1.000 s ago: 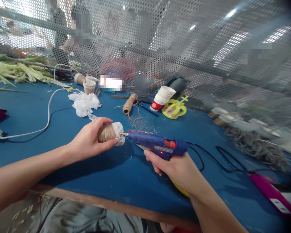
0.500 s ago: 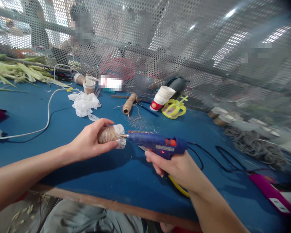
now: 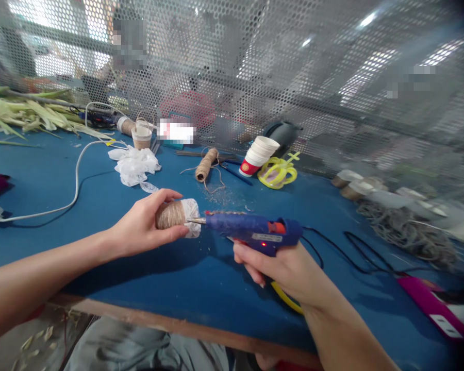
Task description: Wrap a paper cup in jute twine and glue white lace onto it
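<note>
My left hand (image 3: pixel 150 219) is wrapped round a twine-covered cup (image 3: pixel 170 215) that lies on its side above the table, its end with white lace (image 3: pixel 192 211) facing right. In my right hand (image 3: pixel 272 265) is a blue hot glue gun (image 3: pixel 239 226) with a small red light glowing. The metal nozzle points left and meets the cup near the border of twine and lace; whether it touches cannot be made out. Below the gun, partly behind my right hand, shows a yellow curved handle (image 3: pixel 288 299).
Behind my hands are white lace (image 3: pixel 136 166), a roll of twine (image 3: pixel 206 165), stacked paper cups (image 3: pixel 259 154) and a yellow crown-shaped piece (image 3: pixel 277 172). Grey cord (image 3: pixel 406 232) lies right. A black cable runs to a purple power strip (image 3: pixel 433 306). Perforated metal mesh (image 3: pixel 224 67) borders the back.
The glue gun has shifted slightly right and down, its nozzle now lower along the lace border. My left hand and the cup have hardly moved.
</note>
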Demonstrator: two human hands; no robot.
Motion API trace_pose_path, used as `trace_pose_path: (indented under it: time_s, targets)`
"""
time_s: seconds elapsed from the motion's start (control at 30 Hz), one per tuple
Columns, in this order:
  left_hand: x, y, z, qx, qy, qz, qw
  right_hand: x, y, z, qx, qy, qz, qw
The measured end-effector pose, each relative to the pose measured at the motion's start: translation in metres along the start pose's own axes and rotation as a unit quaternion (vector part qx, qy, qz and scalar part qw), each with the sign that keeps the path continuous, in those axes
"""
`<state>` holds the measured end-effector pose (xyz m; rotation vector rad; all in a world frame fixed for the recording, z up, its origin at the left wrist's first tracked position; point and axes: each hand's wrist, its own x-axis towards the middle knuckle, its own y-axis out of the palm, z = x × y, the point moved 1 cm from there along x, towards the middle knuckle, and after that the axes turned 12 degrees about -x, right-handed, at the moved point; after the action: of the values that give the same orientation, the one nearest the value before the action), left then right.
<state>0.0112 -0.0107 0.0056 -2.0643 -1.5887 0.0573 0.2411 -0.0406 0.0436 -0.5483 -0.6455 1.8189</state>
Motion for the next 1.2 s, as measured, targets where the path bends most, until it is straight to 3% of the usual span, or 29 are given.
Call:
trace_pose_path:
  time_s: [0.13, 0.43, 0.6, 0.8, 1.2]
  targets:
    - [-0.0002, 0.0, -0.0008, -0.002, -0.013, -0.001, 1.0, 0.0048, 0.0003, -0.0044, 0.002, -0.009, -0.008, 1.0]
    - [0.0001, 0.0002, 0.0005, -0.003, -0.012, 0.003, 1.0, 0.0075, 0.0003, -0.0046, 0.025, -0.013, 0.053, 0.998]
    - [-0.0004, 0.0004, -0.0021, -0.006, -0.012, 0.002, 1.0, 0.0045, -0.003, -0.0027, 0.077, 0.025, 0.032, 0.996]
    - [-0.0008, 0.0, -0.0012, -0.013, -0.011, 0.007, 1.0, 0.004, -0.0012, -0.0072, 0.1, 0.022, 0.043, 0.994]
    - [-0.0002, 0.0005, 0.0007, -0.024, -0.025, 0.021, 0.999, 0.0077, 0.0002, -0.0065, 0.007, 0.007, 0.033, 0.999]
